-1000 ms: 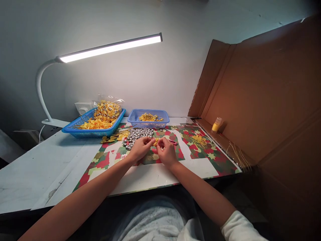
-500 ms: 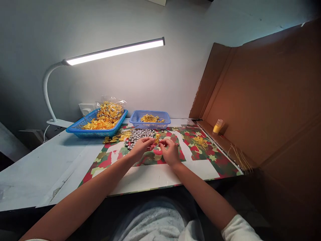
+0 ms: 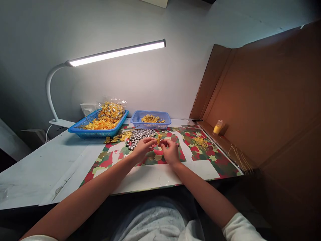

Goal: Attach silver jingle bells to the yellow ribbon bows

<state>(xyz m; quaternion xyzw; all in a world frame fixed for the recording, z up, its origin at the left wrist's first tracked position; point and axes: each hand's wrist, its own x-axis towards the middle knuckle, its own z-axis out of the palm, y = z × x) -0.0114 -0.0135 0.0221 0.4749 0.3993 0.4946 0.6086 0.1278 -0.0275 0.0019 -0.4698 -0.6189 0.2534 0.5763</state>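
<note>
Both hands, left hand [image 3: 143, 148] and right hand [image 3: 170, 151], pinch small yellow ribbon bow [image 3: 158, 138]: light, limp; best held at its centre knot.

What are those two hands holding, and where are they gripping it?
A small yellow piece, pinched between the fingertips of the left hand and right hand, one at each side. Which part exactly is too small to tell.

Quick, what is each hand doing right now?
Left hand: fingers closed, pinching the small yellow piece.
Right hand: fingers closed, pinching the same yellow piece from the other side.
</note>
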